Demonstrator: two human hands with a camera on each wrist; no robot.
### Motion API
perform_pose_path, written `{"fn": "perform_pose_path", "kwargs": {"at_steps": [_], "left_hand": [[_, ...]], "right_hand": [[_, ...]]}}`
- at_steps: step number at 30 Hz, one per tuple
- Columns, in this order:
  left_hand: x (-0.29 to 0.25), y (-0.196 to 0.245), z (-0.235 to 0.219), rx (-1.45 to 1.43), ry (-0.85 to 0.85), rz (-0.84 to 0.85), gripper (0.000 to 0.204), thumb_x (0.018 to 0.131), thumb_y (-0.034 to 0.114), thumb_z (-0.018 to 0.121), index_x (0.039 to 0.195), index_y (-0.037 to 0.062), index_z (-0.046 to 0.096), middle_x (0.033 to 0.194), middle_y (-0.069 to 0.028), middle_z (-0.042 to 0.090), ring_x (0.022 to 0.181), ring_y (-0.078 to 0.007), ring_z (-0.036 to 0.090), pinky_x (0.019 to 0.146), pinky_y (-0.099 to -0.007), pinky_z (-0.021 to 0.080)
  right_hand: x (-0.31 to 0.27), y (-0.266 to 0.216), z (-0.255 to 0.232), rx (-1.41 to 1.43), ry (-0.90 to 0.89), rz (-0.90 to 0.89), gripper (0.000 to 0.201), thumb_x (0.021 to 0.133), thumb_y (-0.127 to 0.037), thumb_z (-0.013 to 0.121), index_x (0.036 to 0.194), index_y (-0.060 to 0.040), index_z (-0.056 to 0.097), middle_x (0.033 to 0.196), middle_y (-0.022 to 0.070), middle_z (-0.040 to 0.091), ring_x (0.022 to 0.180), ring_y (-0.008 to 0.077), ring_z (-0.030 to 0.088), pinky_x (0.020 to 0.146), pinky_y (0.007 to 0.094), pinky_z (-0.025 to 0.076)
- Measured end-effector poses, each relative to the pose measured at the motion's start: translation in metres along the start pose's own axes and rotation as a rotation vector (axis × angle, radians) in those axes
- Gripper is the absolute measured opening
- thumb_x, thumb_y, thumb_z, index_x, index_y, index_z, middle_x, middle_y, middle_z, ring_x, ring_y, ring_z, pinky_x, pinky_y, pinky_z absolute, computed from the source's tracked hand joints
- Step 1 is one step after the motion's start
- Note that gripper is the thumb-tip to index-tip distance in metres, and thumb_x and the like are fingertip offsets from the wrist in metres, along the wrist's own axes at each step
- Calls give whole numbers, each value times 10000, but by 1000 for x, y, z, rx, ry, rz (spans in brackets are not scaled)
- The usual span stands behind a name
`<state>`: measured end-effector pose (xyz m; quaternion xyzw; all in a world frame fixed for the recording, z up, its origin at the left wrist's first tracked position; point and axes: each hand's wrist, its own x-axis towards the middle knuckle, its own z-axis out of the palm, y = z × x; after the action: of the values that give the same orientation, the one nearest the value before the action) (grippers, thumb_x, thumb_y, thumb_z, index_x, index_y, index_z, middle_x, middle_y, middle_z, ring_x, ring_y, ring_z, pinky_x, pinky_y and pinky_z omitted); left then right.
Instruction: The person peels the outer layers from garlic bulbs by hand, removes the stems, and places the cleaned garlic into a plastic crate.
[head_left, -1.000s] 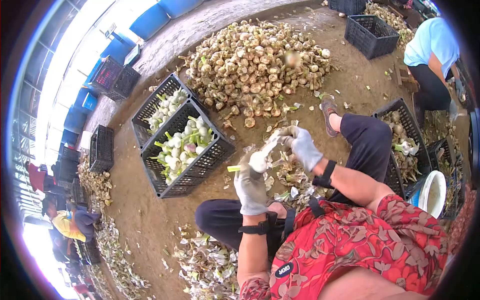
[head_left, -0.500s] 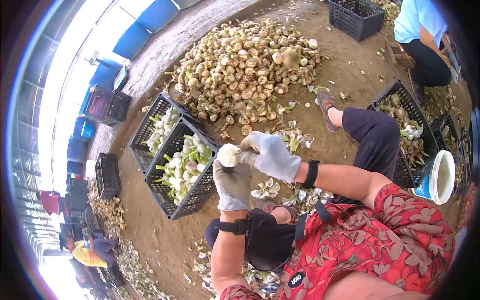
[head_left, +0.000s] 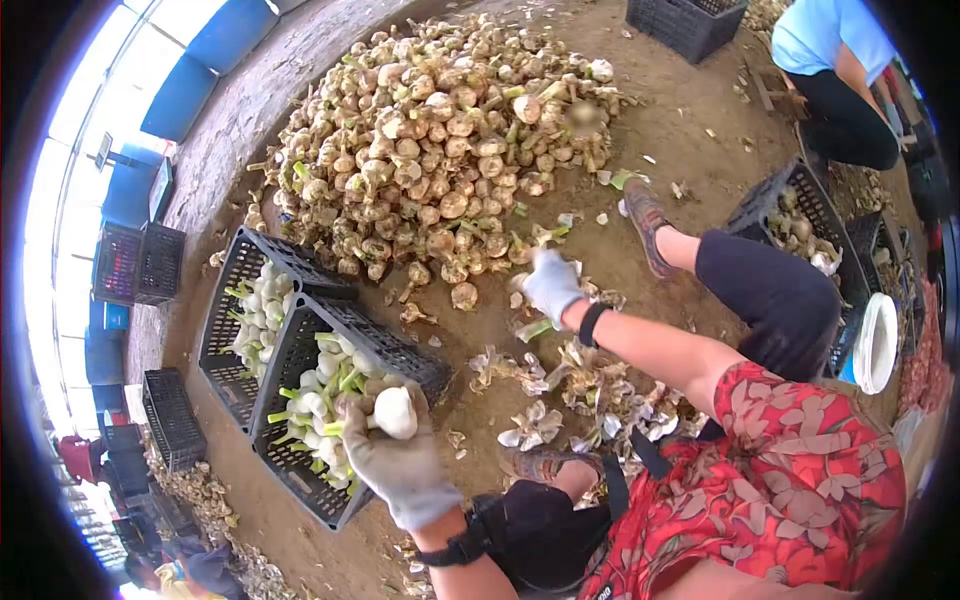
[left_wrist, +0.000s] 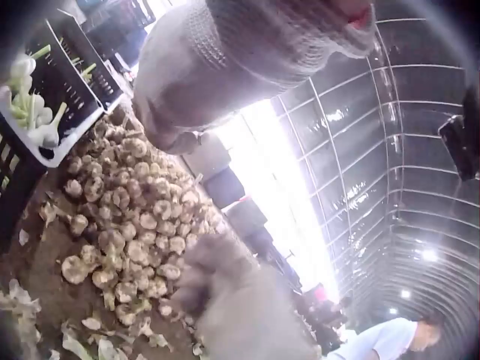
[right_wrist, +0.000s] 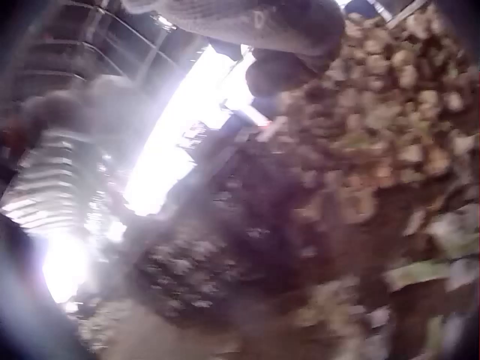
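Note:
Low over the nearer black crate [head_left: 375, 345], my gloved left hand [head_left: 405, 465] grips a peeled white garlic bulb [head_left: 396, 412]. The bulb faces right, with a green stalk [head_left: 334, 428] showing on the other side of the fingers. That crate holds several cleaned white bulbs with green stalks [head_left: 318, 385]. My right hand [head_left: 552, 287], gloved too, is stretched forward over the dirt at the near edge of a big heap of unpeeled garlic [head_left: 440, 150]. Blur covers its fingers, and I cannot tell whether anything is between them. The right wrist view is smeared, with a gloved finger [right_wrist: 255, 26] along the top.
A second black crate [head_left: 228, 345] of cleaned garlic adjoins the first. Shed skins [head_left: 600, 400] litter the ground between my legs. At right stand another crate [head_left: 825, 225] and a white bucket [head_left: 877, 345]. A person in light blue [head_left: 835, 40] crouches at top right.
My hands, together at the bulb before, have parted. The left carried the garlic left to the crate; the right let go of it and reached toward the heap. The head view has shifted.

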<state>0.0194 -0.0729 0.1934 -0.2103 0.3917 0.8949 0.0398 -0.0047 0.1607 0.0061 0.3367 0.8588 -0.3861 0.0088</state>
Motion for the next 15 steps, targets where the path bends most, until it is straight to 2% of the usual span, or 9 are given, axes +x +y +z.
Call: {"fn": "perform_pose_path", "kwargs": {"at_steps": [3, 5, 6, 8, 11, 12, 13, 14, 15], "left_hand": [[-9, -1, 16, 199, 172, 40, 179, 967, 212, 479, 1009, 67, 574, 907, -76, 610, 859, -208, 636, 733, -365, 574], [-8, -5, 16, 203, 77, 18, 237, 975, 223, 473, 1135, 66, 547, 937, -74, 603, 811, -173, 623, 668, -318, 567], [-13, -7, 25, 298, 193, 16, 293, 976, 221, 472, 1223, 68, 509, 955, -72, 594, 791, -166, 613, 641, -297, 557], [-10, -11, 19, 307, 141, -20, 285, 962, 187, 490, 1214, 57, 518, 977, -80, 594, 778, -169, 622, 630, -299, 558], [-8, -17, 26, 464, 98, -54, 307, 915, 108, 565, 1202, 5, 527, 1006, -109, 617, 713, -172, 634, 586, -274, 548], [-8, -20, 27, 475, 73, -93, 330, 906, 89, 576, 1218, -4, 525, 1024, -105, 615, 739, -161, 629, 603, -266, 540], [-9, -25, 24, 489, 49, -132, 353, 896, 70, 587, 1233, -14, 523, 1042, -101, 613, 766, -150, 624, 621, -258, 531], [-9, -35, 12, 536, -18, -111, 401, 885, 43, 598, 1272, -14, 513, 1070, -92, 604, 830, -128, 604, 670, -246, 512], [-8, -46, 3, 561, -110, -95, 488, 867, 74, 635, 1317, -16, 471, 1190, -138, 569, 790, -164, 646, 653, -245, 540]], "right_hand": [[79, 57, 57, -241, 55, 80, 549, 767, -395, 682, 1196, -70, 572, 1160, 218, 604, 1001, 363, 626, 856, 440, 505], [100, 62, 66, -242, -3, -13, 480, 786, -374, 672, 1157, -78, 605, 1210, 217, 588, 1018, 363, 618, 857, 458, 495], [106, 64, 70, -209, 3, -54, 447, 787, -363, 678, 1125, -75, 623, 1166, 212, 609, 992, 355, 628, 844, 453, 498], [113, 70, 76, -145, 21, -132, 383, 790, -340, 689, 1060, -71, 659, 1077, 202, 650, 939, 338, 649, 818, 442, 504], [102, 61, 68, 430, -103, 33, 291, 872, -222, 652, 1089, -27, 643, 946, 133, 699, 764, 231, 677, 661, 349, 530], [92, 58, 61, 664, -184, 108, 152, 889, -118, 627, 1022, -53, 663, 793, 50, 692, 534, 113, 594, 473, 279, 457], [49, 16, 25, 1051, -288, 221, 118, 903, -159, 616, 962, -68, 661, 749, 40, 678, 453, 92, 533, 391, 262, 381], [24, 1, -4, 971, -491, 190, 153, 934, -169, 567, 986, -55, 655, 736, 52, 671, 467, 102, 549, 403, 259, 406], [1, -13, -22, 1035, -605, 216, 195, 958, -183, 532, 996, -41, 659, 762, 66, 672, 533, 104, 584, 452, 245, 437]]}}
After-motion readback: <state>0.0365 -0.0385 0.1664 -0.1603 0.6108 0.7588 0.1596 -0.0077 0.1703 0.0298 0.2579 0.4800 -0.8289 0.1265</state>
